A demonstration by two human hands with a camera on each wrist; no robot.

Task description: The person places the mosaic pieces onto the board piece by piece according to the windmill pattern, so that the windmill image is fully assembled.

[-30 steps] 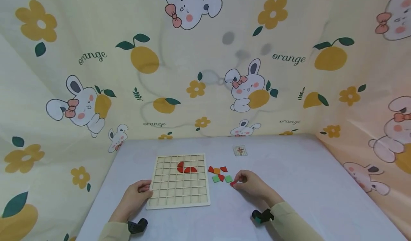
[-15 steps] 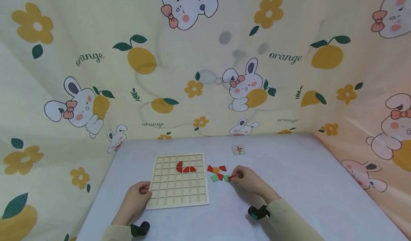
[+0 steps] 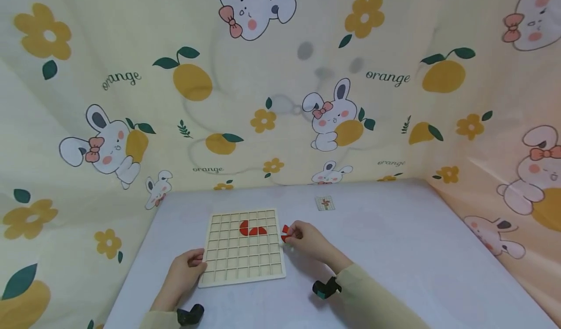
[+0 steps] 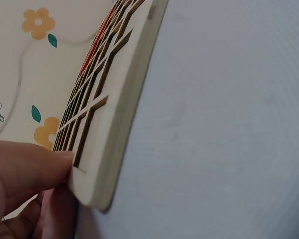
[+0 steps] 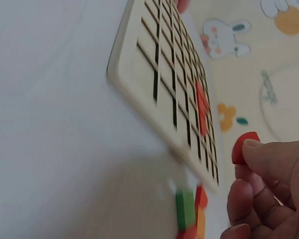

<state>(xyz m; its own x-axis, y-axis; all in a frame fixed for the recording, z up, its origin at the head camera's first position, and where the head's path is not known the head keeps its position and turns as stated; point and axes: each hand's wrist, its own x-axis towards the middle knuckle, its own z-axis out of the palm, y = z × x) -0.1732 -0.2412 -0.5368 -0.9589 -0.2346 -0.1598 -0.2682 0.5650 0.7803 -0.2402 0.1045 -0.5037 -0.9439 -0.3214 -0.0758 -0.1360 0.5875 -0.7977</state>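
A pale square grid board [image 3: 238, 265] lies on the white table, with several red curved pieces [image 3: 244, 228] set in its upper middle cells. My left hand [image 3: 183, 271] grips the board's left edge; in the left wrist view its thumb [image 4: 35, 167] lies on the rim near a corner. Between thumb and fingers, my right hand [image 3: 310, 242] pinches a red quarter-circle piece [image 5: 243, 148], just off the board's right edge. Below that hand in the right wrist view are a green tile [image 5: 185, 209] and red and orange pieces, partly hidden in the head view.
A small pattern card [image 3: 325, 203] lies farther back on the table [image 3: 394, 251]. Behind stands a cloth backdrop [image 3: 245, 100] printed with rabbits and oranges. A dark device is strapped at each wrist.
My right hand has carried the red piece left and away from me, over the loose tiles toward the board. My left hand keeps its place on the board.
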